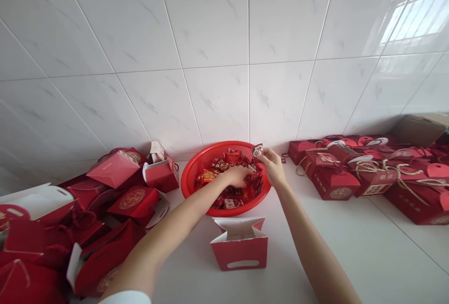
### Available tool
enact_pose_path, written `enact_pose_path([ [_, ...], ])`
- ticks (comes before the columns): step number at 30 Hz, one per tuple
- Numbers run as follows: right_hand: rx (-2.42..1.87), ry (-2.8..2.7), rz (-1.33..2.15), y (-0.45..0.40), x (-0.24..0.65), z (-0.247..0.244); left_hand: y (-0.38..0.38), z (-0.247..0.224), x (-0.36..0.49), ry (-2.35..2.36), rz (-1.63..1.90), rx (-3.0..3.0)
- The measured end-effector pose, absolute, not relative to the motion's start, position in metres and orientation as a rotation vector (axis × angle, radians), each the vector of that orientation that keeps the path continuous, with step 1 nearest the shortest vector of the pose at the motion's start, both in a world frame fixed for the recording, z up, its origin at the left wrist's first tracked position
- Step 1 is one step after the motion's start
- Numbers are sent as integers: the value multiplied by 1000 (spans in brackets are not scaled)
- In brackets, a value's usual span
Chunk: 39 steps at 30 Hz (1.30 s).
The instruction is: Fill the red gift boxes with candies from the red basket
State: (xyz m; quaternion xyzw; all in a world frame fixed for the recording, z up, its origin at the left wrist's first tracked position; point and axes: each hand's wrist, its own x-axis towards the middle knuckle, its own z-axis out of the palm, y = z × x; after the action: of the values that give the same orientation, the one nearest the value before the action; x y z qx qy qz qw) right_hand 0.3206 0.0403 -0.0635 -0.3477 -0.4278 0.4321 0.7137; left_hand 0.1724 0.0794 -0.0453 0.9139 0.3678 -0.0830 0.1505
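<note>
A round red plastic basket (pixel 185 177) stands against the wall, filled with small red wrapped sweets (pixel 228 196). My left hand (pixel 236 176) reaches down into the basket, its fingers hidden among the sweets, so I cannot tell whether they grip anything. At the basket's far right rim, my right hand (pixel 272 168) pinches a small wrapped sweet packet (pixel 257 151) between fingers and thumb. Below both forearms, an open red gift box (pixel 239 250) stands upright on the white counter, close to the basket's front, with its white inside showing.
Heaps of red gift boxes (pixel 119 201) lie to the left. Rows of red boxes with twine handles (pixel 372 177) lie to the right, with a brown cardboard box (pixel 419 128) behind them. White marbled tiles form the wall (pixel 217 61) behind the white counter (pixel 351 248).
</note>
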Motion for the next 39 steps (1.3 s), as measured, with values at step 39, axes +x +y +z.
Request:
enact_pose_path([
  [39, -756, -950, 1039, 34, 324, -55, 104, -34, 157, 824, 722, 1666],
])
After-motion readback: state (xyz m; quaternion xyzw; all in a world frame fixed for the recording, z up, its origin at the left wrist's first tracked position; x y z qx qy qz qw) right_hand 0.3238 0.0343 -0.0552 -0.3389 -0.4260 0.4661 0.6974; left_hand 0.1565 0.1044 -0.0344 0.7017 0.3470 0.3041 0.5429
